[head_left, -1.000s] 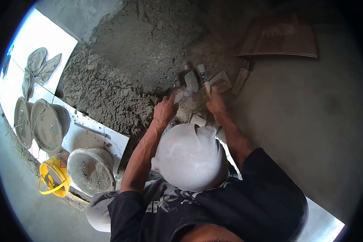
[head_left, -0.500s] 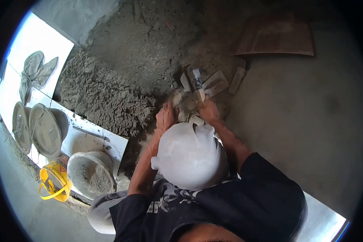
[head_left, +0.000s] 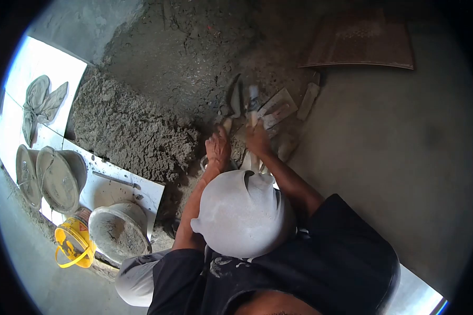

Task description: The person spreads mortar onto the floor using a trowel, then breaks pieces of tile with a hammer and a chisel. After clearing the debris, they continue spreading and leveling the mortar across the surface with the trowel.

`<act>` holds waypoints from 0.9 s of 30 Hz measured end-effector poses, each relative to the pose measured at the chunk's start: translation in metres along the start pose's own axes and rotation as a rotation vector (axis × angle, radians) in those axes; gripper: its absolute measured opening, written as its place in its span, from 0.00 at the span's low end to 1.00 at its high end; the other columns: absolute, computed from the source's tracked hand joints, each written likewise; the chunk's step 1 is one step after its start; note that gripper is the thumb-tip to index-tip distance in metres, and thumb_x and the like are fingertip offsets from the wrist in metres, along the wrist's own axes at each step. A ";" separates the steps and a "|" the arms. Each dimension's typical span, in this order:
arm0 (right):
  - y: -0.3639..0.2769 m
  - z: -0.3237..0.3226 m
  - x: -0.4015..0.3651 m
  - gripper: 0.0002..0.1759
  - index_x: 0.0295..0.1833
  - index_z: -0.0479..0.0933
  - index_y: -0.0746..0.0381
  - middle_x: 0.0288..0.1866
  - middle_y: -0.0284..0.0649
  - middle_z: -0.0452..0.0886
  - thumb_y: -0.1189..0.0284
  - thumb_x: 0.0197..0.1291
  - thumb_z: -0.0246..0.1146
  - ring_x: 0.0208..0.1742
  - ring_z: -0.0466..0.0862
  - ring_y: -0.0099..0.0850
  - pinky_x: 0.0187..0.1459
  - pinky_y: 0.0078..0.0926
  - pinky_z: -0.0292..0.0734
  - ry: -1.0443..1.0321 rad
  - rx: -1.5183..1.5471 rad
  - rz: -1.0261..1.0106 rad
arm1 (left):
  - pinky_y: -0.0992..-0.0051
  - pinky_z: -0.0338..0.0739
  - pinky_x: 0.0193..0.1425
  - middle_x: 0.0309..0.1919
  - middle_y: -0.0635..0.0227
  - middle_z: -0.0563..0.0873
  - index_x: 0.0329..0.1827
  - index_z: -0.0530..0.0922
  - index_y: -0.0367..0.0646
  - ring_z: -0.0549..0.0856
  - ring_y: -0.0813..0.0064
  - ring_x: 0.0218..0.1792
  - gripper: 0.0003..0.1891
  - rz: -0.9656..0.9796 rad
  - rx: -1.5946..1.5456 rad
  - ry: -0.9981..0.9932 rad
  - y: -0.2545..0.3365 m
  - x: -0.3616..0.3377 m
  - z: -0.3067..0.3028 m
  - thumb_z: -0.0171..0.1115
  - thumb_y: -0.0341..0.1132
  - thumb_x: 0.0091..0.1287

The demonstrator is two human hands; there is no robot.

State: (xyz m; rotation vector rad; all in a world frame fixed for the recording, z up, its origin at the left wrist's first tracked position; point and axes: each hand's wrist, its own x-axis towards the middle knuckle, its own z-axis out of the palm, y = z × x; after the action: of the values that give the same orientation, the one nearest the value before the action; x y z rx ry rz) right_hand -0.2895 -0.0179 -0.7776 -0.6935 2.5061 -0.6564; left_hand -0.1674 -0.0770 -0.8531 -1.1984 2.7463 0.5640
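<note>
My left hand (head_left: 218, 147) is closed around a trowel, whose pale handle (head_left: 227, 124) shows at the fingertips and whose dark-edged blade (head_left: 236, 98) points away from me. Beside it, my right hand (head_left: 258, 138) grips a brush-like tool (head_left: 254, 94) with a pale handle and a whitish far end, blurred by motion. Just beyond the right hand, a flat float (head_left: 277, 108) rests on the ground. A pale grey rounded shape (head_left: 244, 212) fills the space in front of my chest and hides the ground below my wrists.
A heap of wet mortar (head_left: 134, 128) spreads at left. White tiles (head_left: 102, 181) carry a grey cloth (head_left: 42, 102), mortar-crusted buckets (head_left: 60, 178) and a metal rod (head_left: 114, 179). A round bucket (head_left: 120, 231) and yellow bucket (head_left: 73, 244) stand nearer. A brown board (head_left: 360, 44) lies far right.
The trowel blade has turned more upright in my left hand. My right hand has shifted slightly left with the brush-like tool. The view has shifted slightly.
</note>
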 end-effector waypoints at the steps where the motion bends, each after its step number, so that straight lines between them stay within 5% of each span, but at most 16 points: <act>1: 0.017 0.009 0.004 0.18 0.49 0.63 0.67 0.22 0.41 0.74 0.63 0.66 0.52 0.18 0.77 0.32 0.21 0.33 0.73 -0.001 0.003 -0.001 | 0.67 0.74 0.37 0.35 0.58 0.81 0.66 0.60 0.37 0.84 0.63 0.37 0.30 -0.001 0.003 0.001 0.001 -0.002 -0.004 0.55 0.34 0.60; 4: 0.021 0.010 0.022 0.21 0.51 0.62 0.69 0.24 0.46 0.77 0.63 0.64 0.53 0.22 0.81 0.35 0.24 0.36 0.76 -0.129 0.239 0.179 | 0.66 0.76 0.36 0.35 0.57 0.81 0.66 0.60 0.36 0.84 0.62 0.36 0.31 -0.013 0.025 -0.067 0.000 0.010 -0.019 0.56 0.34 0.59; 7: -0.003 -0.011 -0.003 0.21 0.53 0.62 0.71 0.25 0.47 0.76 0.65 0.64 0.53 0.20 0.80 0.35 0.22 0.34 0.75 0.010 0.295 -0.039 | 0.67 0.78 0.34 0.35 0.56 0.82 0.67 0.59 0.37 0.85 0.62 0.33 0.32 0.001 -0.069 0.005 0.002 0.007 -0.010 0.57 0.33 0.59; 9: 0.016 0.017 -0.010 0.18 0.52 0.62 0.70 0.24 0.43 0.75 0.68 0.64 0.53 0.16 0.77 0.29 0.16 0.30 0.71 0.361 -0.024 -0.353 | 0.66 0.80 0.33 0.36 0.52 0.83 0.69 0.57 0.38 0.85 0.59 0.33 0.33 -0.008 -0.057 -0.048 0.005 0.007 -0.006 0.56 0.33 0.59; 10: 0.021 0.020 -0.004 0.18 0.52 0.62 0.70 0.24 0.43 0.75 0.68 0.64 0.53 0.16 0.77 0.29 0.16 0.30 0.71 0.375 -0.022 -0.363 | 0.66 0.80 0.33 0.36 0.52 0.83 0.69 0.57 0.38 0.85 0.59 0.33 0.33 -0.003 -0.057 -0.032 0.008 0.011 -0.012 0.56 0.33 0.59; 12: 0.010 0.015 -0.002 0.17 0.51 0.63 0.69 0.25 0.45 0.75 0.68 0.64 0.52 0.16 0.77 0.31 0.19 0.32 0.72 -0.076 0.227 0.162 | 0.62 0.80 0.34 0.37 0.47 0.83 0.70 0.53 0.39 0.86 0.56 0.35 0.35 -0.064 -0.134 -0.151 0.012 0.010 -0.023 0.55 0.33 0.60; 16: -0.026 -0.039 -0.012 0.19 0.52 0.63 0.70 0.26 0.47 0.77 0.68 0.62 0.53 0.18 0.80 0.34 0.20 0.33 0.74 -0.127 0.487 0.266 | 0.57 0.80 0.38 0.40 0.45 0.82 0.71 0.49 0.39 0.85 0.48 0.38 0.35 -0.114 -0.304 -0.230 0.024 0.004 -0.027 0.53 0.31 0.61; 18: -0.006 -0.027 -0.012 0.18 0.53 0.63 0.70 0.26 0.47 0.77 0.70 0.62 0.53 0.19 0.81 0.34 0.21 0.32 0.74 0.141 0.223 -0.137 | 0.54 0.79 0.39 0.45 0.42 0.80 0.70 0.50 0.37 0.83 0.43 0.39 0.33 -0.134 -0.445 -0.217 0.024 0.006 -0.037 0.50 0.30 0.61; 19: 0.004 -0.013 -0.018 0.18 0.53 0.63 0.70 0.26 0.47 0.77 0.70 0.62 0.53 0.19 0.81 0.34 0.21 0.32 0.74 0.138 0.227 -0.137 | 0.54 0.79 0.39 0.45 0.42 0.80 0.70 0.50 0.37 0.83 0.43 0.39 0.33 -0.138 -0.441 -0.217 0.022 0.002 -0.036 0.50 0.30 0.61; 21: 0.009 0.005 -0.018 0.20 0.49 0.61 0.71 0.35 0.63 0.78 0.66 0.61 0.54 0.39 0.79 0.60 0.41 0.50 0.74 0.026 -0.023 -0.083 | 0.52 0.78 0.40 0.50 0.41 0.77 0.68 0.51 0.36 0.82 0.40 0.41 0.31 -0.107 -0.459 -0.216 0.024 0.007 -0.035 0.48 0.29 0.61; 22: 0.008 -0.001 -0.015 0.20 0.49 0.61 0.71 0.35 0.63 0.78 0.66 0.61 0.54 0.39 0.79 0.60 0.41 0.50 0.74 0.035 -0.026 -0.084 | 0.52 0.78 0.40 0.50 0.41 0.77 0.68 0.51 0.36 0.82 0.40 0.41 0.31 -0.098 -0.461 -0.211 0.025 0.006 -0.035 0.48 0.29 0.61; 24: -0.027 -0.031 -0.010 0.21 0.50 0.62 0.71 0.36 0.64 0.77 0.65 0.61 0.55 0.43 0.77 0.63 0.44 0.52 0.72 -0.238 0.262 0.358 | 0.52 0.78 0.41 0.51 0.40 0.76 0.67 0.52 0.35 0.82 0.41 0.41 0.29 -0.073 -0.426 -0.235 0.024 0.006 -0.037 0.47 0.28 0.62; 25: -0.028 -0.034 -0.010 0.21 0.50 0.62 0.71 0.36 0.64 0.77 0.65 0.61 0.55 0.43 0.77 0.63 0.44 0.52 0.72 -0.244 0.253 0.361 | 0.52 0.78 0.41 0.51 0.40 0.76 0.67 0.52 0.35 0.82 0.41 0.41 0.29 -0.081 -0.433 -0.239 0.023 0.008 -0.034 0.47 0.28 0.62; 27: -0.021 -0.034 -0.022 0.20 0.49 0.62 0.72 0.35 0.63 0.78 0.65 0.61 0.54 0.37 0.81 0.58 0.38 0.49 0.75 0.138 0.039 -0.137 | 0.52 0.78 0.40 0.50 0.39 0.76 0.68 0.52 0.35 0.82 0.42 0.41 0.30 -0.039 -0.443 -0.203 0.021 0.006 -0.025 0.47 0.27 0.62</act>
State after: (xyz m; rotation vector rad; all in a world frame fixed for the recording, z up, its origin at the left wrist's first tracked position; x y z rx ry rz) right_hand -0.2838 -0.0106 -0.7334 -0.8372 2.5795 -0.8254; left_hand -0.1849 -0.0769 -0.8252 -1.1861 2.4936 1.2616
